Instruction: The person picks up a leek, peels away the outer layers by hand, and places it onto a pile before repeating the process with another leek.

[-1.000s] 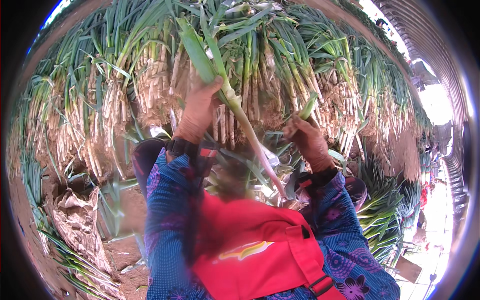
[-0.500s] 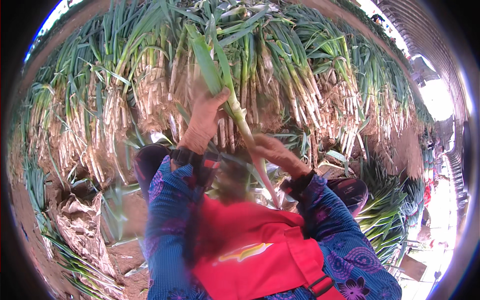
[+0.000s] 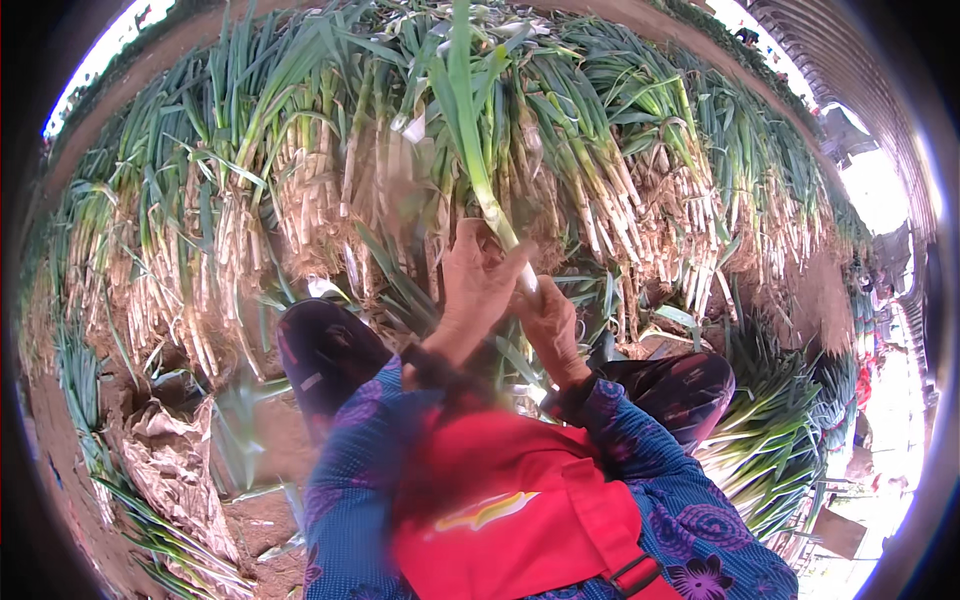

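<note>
A long leek (image 3: 487, 195) tilts up and away from me, its green leaves over the laid-out leeks behind. My right hand (image 3: 553, 330) is closed around its pale lower stalk. Just to the left, my left hand (image 3: 472, 290) has curled fingers, and its thumb presses on the stalk above the right hand. The stalk's lower end is hidden by my hands.
Rows of unpeeled leeks (image 3: 320, 170) with rooty ends curve across the far side. A pile of cleaner leeks (image 3: 765, 450) lies at my right. Crumpled sacking (image 3: 170, 460) and more leeks (image 3: 185, 560) lie at the left. Loose leaves litter the ground between my knees.
The leek has moved up and away, and its lower end no longer points down toward my apron. My left hand has slid from near the leaves down the stalk, close to my right hand.
</note>
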Tool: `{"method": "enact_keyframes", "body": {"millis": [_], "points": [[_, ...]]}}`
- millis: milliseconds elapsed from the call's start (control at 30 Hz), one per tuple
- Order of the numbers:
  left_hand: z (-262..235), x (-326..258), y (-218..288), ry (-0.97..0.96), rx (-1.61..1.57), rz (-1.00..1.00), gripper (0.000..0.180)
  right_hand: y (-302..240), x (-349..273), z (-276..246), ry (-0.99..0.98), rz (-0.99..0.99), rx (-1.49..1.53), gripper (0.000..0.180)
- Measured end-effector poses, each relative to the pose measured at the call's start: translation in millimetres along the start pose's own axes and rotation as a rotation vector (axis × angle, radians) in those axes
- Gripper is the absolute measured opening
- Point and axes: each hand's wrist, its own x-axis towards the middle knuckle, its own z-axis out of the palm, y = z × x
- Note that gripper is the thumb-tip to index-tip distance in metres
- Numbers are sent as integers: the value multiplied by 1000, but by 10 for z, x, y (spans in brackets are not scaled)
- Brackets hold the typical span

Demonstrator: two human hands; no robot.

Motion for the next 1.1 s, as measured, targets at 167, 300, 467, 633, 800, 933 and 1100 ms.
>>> {"method": "enact_keyframes", "body": {"millis": [167,300,467,633,800,933,1100], "points": [[118,1,-52,173,35,93,18,22,-69,-34,66,-33,-16,25],[170,-34,-69,200,39,73,18,-8,-112,-184,-143,89,356,24],[284,-5,-31,130,-193,-36,19,15,-67,-408,-401,228,641,23],[351,-31,54,45,-441,-209,20,12,-74,-589,-570,366,884,18],[333,-52,105,-55,-451,-318,19,220,-110,-642,-669,376,1128,26],[348,-78,187,-156,-637,-417,22,383,-112,-679,-857,276,1299,41],[311,-75,126,-246,-737,-549,24,308,-204,-701,-865,316,1287,52]]}}
